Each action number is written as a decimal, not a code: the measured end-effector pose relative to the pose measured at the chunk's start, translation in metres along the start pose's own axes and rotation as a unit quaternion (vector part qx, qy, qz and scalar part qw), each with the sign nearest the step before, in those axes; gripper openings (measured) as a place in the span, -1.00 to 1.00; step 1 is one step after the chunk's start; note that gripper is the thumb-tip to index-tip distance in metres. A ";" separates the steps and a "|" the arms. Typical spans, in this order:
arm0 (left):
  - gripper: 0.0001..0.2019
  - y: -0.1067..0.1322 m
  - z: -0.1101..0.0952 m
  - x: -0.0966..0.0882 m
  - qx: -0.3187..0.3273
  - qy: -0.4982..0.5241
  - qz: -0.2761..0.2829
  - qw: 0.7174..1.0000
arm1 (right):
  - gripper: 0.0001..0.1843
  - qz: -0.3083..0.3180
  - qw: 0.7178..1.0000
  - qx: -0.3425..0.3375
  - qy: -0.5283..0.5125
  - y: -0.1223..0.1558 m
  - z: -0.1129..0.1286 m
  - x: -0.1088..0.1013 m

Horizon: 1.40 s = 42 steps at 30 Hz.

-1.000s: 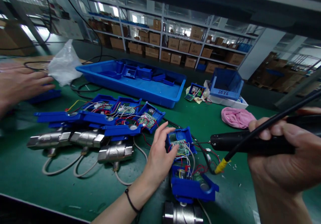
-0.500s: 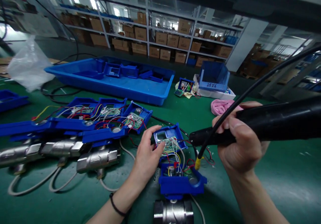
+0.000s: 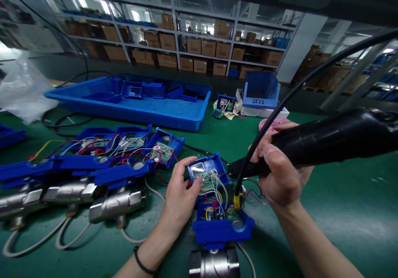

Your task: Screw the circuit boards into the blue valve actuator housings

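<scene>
My left hand (image 3: 183, 193) grips the left side of a blue plastic cover (image 3: 220, 162) with fingers and thumb. Inside this cover lies a green circuit board (image 3: 209, 180) with white, yellow and red wires. My right hand (image 3: 281, 172) is wrapped round a black electric screwdriver (image 3: 329, 139), held nearly level. Its thin bit points left to the cover's right edge; whether it touches a screw is too small to tell. Wires run down to an open blue housing (image 3: 222, 230) mounted on a metal valve (image 3: 214, 263). A black cable (image 3: 298, 89) with a yellow-wrapped end passes before the screwdriver.
At left, several similar wired blue housings (image 3: 122, 174) sit on metal valves (image 3: 118, 205). A large blue tray (image 3: 149, 114) holding blue parts stands behind them. Further right are a loose wired unit (image 3: 225, 106), a blue bin (image 3: 261, 91) and a pink cloth (image 3: 270, 124).
The screwdriver and my right hand have shifted left, and its rear end is now more in view. My left hand keeps its grip on the cover. The whole view has moved slightly.
</scene>
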State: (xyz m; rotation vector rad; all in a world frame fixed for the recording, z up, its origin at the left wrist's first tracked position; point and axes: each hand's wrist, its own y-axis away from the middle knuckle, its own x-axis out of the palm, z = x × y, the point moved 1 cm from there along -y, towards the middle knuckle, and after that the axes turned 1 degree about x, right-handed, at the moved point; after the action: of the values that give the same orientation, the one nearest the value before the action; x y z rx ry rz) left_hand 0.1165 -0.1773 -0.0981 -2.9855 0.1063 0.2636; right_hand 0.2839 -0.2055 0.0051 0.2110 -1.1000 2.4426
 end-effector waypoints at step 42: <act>-0.53 -0.004 -0.013 0.005 -0.033 0.126 0.042 0.991 | -0.81 0.045 0.997 0.044 -0.052 -0.007 -0.008 0.003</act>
State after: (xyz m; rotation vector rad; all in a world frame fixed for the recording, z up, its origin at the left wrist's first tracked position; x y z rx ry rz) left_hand 0.1240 -0.1761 -0.0858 -3.0698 0.2554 -0.1040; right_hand 0.2845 -0.1945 0.0056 0.3258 -1.0667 2.5891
